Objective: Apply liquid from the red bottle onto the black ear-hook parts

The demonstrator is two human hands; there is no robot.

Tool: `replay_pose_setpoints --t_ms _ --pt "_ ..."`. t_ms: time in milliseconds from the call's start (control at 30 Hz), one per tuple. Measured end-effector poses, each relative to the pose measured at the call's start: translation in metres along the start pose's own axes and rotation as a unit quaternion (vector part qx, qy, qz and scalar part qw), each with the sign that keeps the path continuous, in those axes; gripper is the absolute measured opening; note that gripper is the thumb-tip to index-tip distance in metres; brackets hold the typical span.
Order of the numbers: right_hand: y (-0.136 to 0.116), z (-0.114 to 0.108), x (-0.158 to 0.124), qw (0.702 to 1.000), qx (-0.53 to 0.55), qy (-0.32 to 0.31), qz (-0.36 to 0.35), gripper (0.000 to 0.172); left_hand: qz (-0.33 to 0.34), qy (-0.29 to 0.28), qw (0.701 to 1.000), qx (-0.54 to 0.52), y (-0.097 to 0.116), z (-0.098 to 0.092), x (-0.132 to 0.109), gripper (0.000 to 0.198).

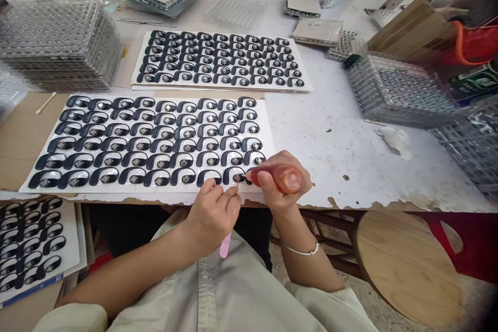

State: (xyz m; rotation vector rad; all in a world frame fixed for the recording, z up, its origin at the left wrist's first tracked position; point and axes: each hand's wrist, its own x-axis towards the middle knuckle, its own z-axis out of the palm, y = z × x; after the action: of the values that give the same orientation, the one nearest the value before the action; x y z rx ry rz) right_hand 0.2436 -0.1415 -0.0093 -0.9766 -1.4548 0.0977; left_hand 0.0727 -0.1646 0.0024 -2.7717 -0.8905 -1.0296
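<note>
Right hand [280, 187]: clamped on an orange squeeze bottle [286, 179], nozzle at a black ear-hook piece [237, 178] in the bottom row. Left hand [212, 218]: pinching a pink stick [225, 245], its upper part hidden by fingers. Hands just beside each other. Sheet of pieces [116, 190]: front of table [330, 114], lower right corner hidden by hands. Second sheet [221, 86]: beyond. Third sheet [72, 249]: cut off, lower left. Stacked clear trays [58, 44]: upper left.

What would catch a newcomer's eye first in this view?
Rows of black ear-hook earphone parts on a white sheet dominate the table's middle. At its near edge, the right hand points an orange squeeze bottle at one part, while the left hand holds a pink stick. Stacked clear trays rise at upper left.
</note>
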Motion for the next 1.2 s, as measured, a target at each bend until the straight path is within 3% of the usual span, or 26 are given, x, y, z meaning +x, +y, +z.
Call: replay_pose_setpoints --t_ms 167,367,533,633,1200 --pt "-0.002 -0.003 -0.002 0.999 0.007 0.026 0.026 0.017 -0.004 0.003 1.0 -0.002 0.001 0.0 0.0 0.014" --pt "-0.011 -0.013 -0.023 0.977 0.039 0.185 0.096 0.035 -0.004 -0.007 1.0 -0.011 0.0 0.0 -0.002 0.018" --pt "-0.019 -0.019 -0.051 0.987 -0.02 0.113 0.116 0.034 -0.003 -0.012 1.0 -0.01 -0.001 -0.001 -0.002 0.016" --pt "-0.018 -0.02 -0.059 0.988 -0.049 0.101 0.106 0.028 0.002 -0.017 1.0 -0.01 -0.001 -0.002 -0.001 0.015" --pt "-0.018 -0.017 -0.058 0.99 -0.082 0.072 0.09 0.024 0.002 -0.015 1.0 -0.004 -0.001 -0.002 -0.001 0.017"
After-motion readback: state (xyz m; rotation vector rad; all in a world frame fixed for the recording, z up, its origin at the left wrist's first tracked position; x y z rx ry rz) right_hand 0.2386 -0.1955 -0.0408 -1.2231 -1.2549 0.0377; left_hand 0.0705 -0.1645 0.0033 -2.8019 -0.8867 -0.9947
